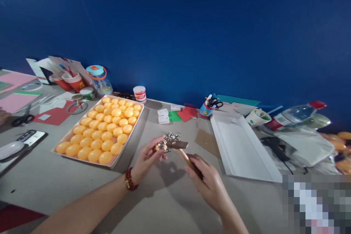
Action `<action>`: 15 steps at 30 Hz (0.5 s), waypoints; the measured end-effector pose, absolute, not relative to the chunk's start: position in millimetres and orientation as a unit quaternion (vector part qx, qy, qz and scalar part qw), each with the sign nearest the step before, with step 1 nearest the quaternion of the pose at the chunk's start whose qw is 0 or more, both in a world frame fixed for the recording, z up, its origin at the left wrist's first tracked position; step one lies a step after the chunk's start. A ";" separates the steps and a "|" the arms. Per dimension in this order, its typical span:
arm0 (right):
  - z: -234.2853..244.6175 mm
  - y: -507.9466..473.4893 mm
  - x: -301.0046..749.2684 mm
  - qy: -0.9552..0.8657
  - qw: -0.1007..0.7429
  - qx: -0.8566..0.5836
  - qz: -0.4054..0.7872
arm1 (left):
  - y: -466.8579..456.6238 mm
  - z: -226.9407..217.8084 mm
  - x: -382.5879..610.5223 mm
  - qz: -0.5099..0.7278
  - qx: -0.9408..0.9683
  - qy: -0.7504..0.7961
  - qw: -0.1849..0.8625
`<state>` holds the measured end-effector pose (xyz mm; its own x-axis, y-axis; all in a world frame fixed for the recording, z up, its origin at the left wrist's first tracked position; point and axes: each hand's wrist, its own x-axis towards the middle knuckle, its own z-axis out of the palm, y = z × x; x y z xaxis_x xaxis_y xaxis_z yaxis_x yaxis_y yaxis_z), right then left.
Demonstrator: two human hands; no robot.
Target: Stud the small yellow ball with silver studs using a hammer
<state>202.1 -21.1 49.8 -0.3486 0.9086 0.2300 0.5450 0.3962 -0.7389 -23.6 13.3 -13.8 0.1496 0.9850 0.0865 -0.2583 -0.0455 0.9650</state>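
Observation:
Near the middle of the table, my left hand (146,157) has its fingers closed round a small orange ball (161,147) with shiny silver bits on it. A hammer (186,159) is gripped by its wooden handle in my right hand (207,179). The hammer's dark head is right beside the ball; I cannot tell whether they touch. Just behind the head lies a pile of small shiny silver pieces (172,137), partly covered by it and too small to name surely. To the left, a shallow white tray (124,153) holds rows of orange balls (96,144).
An empty-looking white tray (241,146) lies at the right, beside a paper cup (257,117) and a plastic bottle (296,113). Small white boxes (163,116), a pen cup with scissors (205,109) and a white tub (139,94) stand along the blue wall (175,36).

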 end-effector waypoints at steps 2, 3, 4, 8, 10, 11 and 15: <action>48.8 -22.0 199.3 -0.780 0.325 -0.466 0.264 | 13.2 -13.8 -25.0 0.537 0.486 0.374 0.579; 47.5 -21.9 198.9 -0.783 0.324 -0.465 0.257 | 13.1 -13.7 -25.2 0.540 0.484 0.370 0.581; 46.0 -21.6 198.9 -0.786 0.322 -0.465 0.252 | 13.0 -13.3 -25.0 0.544 0.479 0.366 0.583; 41.5 -20.4 198.8 -0.791 0.311 -0.467 0.245 | 13.3 -10.0 -23.3 0.547 0.467 0.355 0.597; 40.8 -20.0 198.2 -0.792 0.307 -0.468 0.244 | 13.6 -8.4 -22.9 0.542 0.464 0.353 0.605; 40.6 -19.9 197.9 -0.791 0.308 -0.469 0.243 | 13.7 -8.0 -23.0 0.540 0.463 0.351 0.609; 40.3 -20.5 197.5 -0.780 0.318 -0.475 0.254 | 13.9 -8.1 -24.1 0.539 0.465 0.351 0.609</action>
<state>197.5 -20.5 40.3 -0.3463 0.9029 0.2546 0.5807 0.4195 -0.6977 -24.1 13.9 -8.1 0.1731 0.9822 0.0734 -0.3292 -0.0125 0.9442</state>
